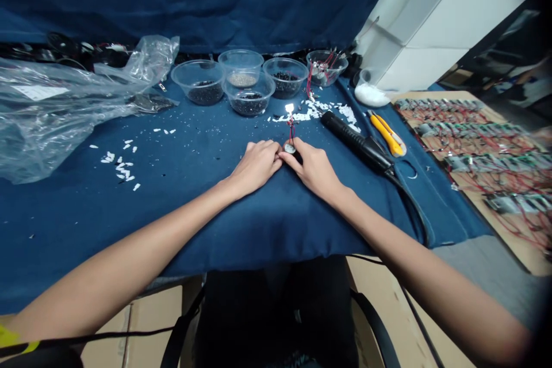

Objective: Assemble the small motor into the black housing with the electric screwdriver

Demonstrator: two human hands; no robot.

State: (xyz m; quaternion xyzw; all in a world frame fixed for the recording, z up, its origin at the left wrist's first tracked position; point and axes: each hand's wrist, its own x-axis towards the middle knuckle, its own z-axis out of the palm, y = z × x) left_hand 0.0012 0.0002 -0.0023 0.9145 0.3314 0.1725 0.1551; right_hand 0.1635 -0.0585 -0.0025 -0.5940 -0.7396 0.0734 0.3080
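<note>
My hands lie on the navy blue cloth [194, 195], fingertips meeting at the middle. A small round metal disk [290, 149] sits at their meeting point, with my right hand [313, 169] gripping its lower edge. My left hand [254, 167] rests with its fingers together, right beside the disk, and I cannot tell whether they grip it. Thin red and black wires [291, 129] rise from the disk to a brightly lit white LED [289, 108]. A black soldering iron [357, 144] lies just beyond my right hand, its cable trailing toward the cloth's front edge.
Several clear bowls [198, 83] of small dark parts and wired pieces stand at the back. Yellow-handled snips [388, 135] lie to the right, beside a cardboard sheet [483, 149] of wired assemblies. White scraps [118, 167] dot the cloth, and a crumpled plastic bag [52, 121] lies left.
</note>
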